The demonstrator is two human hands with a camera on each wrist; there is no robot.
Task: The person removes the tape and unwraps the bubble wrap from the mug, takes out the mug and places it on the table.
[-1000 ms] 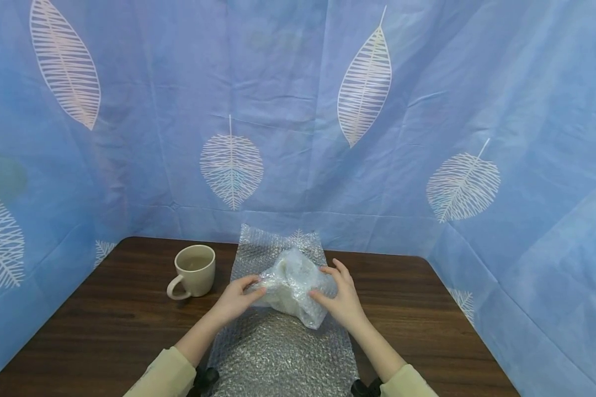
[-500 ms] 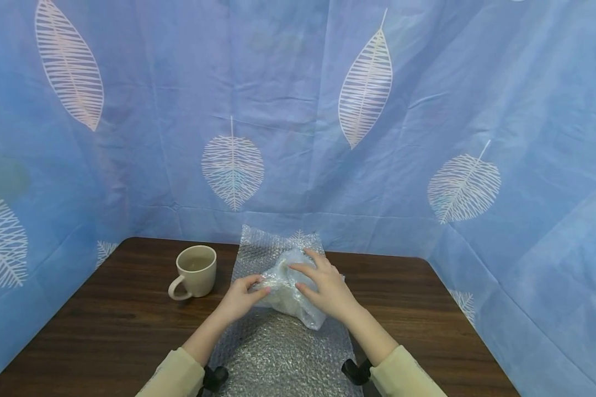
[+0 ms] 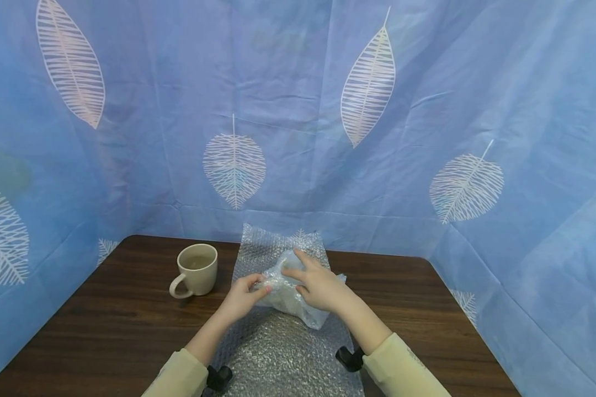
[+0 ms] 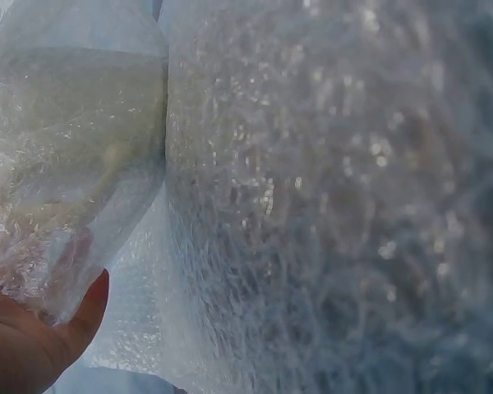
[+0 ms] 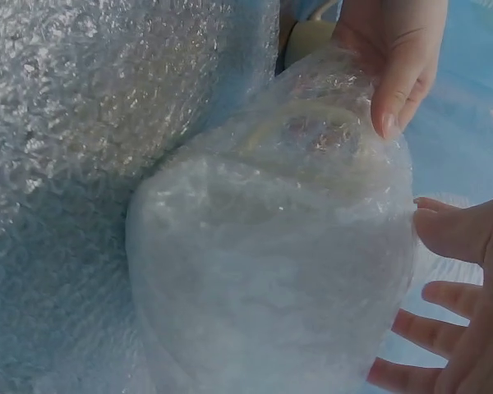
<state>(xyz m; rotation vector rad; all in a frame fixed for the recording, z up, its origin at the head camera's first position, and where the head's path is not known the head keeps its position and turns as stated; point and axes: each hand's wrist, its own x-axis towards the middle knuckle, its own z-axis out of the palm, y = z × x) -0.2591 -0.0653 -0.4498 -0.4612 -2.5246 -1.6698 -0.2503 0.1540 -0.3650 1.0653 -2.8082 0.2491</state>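
Observation:
A mug wrapped in clear bubble wrap (image 3: 284, 300) lies in the middle of the table, its pale body and curved handle showing dimly through the layers (image 5: 263, 263). My left hand (image 3: 240, 298) pinches the wrapped handle end between thumb and fingers; the left wrist view shows the thumb against the plastic (image 4: 89, 316). Over the bundle's right side, my right hand (image 3: 320, 286) spreads its fairly straight fingers, which touch the wrap's edge (image 5: 468, 287). Beneath the bundle runs a long bubble wrap sheet (image 3: 285, 353), puffed up on the near side.
An unwrapped cream mug (image 3: 202, 275) stands upright on the dark wooden table (image 3: 114, 309), left of the sheet, handle toward the left front. A blue leaf-print cloth (image 3: 288, 165) hangs behind and beside the table.
My right hand has moved left from the bundle's right side to over its top. The left hand keeps its grip, and the wrapped mug stays nearly in place.

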